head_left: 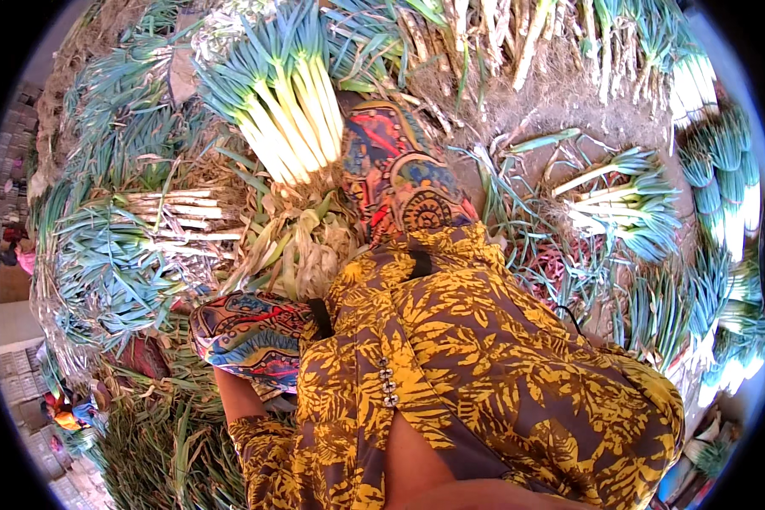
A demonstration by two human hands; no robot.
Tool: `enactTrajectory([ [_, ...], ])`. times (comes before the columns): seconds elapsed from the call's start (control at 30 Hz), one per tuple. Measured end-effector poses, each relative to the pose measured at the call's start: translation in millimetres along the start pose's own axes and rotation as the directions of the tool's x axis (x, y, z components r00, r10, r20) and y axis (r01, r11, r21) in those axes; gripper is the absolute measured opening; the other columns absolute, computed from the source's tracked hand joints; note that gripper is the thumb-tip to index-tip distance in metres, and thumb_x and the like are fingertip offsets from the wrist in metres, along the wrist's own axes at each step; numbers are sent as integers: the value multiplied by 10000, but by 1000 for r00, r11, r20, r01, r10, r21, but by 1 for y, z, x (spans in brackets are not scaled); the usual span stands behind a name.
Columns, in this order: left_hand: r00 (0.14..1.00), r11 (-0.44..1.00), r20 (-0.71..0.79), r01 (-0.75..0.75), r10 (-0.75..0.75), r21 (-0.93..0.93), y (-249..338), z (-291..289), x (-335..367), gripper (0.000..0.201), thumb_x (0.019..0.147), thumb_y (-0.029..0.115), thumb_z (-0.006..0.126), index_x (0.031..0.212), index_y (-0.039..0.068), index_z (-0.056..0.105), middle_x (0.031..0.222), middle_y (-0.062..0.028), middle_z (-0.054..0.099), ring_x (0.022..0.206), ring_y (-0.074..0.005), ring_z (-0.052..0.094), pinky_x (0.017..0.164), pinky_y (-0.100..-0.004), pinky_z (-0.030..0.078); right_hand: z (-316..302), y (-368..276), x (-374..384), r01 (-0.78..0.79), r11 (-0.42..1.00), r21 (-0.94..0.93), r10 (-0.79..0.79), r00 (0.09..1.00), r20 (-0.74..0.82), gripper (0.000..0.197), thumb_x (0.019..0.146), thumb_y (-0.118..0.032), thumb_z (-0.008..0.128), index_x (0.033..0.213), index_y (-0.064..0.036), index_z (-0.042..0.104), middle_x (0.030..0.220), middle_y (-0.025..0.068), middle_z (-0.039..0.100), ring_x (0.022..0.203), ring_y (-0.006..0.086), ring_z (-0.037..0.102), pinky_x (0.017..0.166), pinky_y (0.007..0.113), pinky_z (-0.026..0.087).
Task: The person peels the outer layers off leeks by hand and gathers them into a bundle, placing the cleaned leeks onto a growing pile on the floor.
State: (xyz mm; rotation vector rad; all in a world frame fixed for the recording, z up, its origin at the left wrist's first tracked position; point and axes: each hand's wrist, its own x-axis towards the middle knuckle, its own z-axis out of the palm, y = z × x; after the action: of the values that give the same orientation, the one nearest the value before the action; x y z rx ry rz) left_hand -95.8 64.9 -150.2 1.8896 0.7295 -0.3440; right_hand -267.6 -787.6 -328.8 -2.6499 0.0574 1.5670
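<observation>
Neither of my hands shows. My left forearm (pixel 239 396) comes out of a yellow-and-brown leaf-print sleeve and passes behind my patterned trouser knee (pixel 255 336), which hides the hand. My right arm lies out to the right within its sleeve, its hand unseen. Ahead of me, by my other leg, a bunch of peeled leeks (pixel 293 123) lies with white stems toward me and green tops away. Pale stripped leaves (pixel 310 242) are heaped just below it. A smaller bunch of leeks (pixel 620 204) rests on the ground at my right.
Unpeeled leeks (pixel 115 263) with dry outer leaves are piled on my left. More rooty leeks (pixel 527 38) lie across the far side. Cleaned bundles (pixel 722 174) are stacked along the right edge. Green leaf scraps (pixel 174 442) cover the ground at lower left.
</observation>
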Motion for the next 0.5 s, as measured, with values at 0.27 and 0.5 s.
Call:
enactTrajectory([
  [0.27,1000,1000,17,-3,3,4,-10,-12,5,377,902,190,620,1220,-7,577,1059,-105,659,1017,-222,615,917,-364,483,-158,-56,-46,-211,962,-172,153,942,-300,438,798,-437,646,944,-30,720,896,171,706,853,325,685,748,396,552],
  [0.5,998,999,-28,-50,50,11,9,-38,5,386,893,207,631,1212,-6,586,1050,-98,666,1024,-218,608,919,-366,476,-360,-223,-164,382,923,-36,-130,222,-966,287,898,-324,585,948,-50,655,883,173,671,817,355,645,714,430,504],
])
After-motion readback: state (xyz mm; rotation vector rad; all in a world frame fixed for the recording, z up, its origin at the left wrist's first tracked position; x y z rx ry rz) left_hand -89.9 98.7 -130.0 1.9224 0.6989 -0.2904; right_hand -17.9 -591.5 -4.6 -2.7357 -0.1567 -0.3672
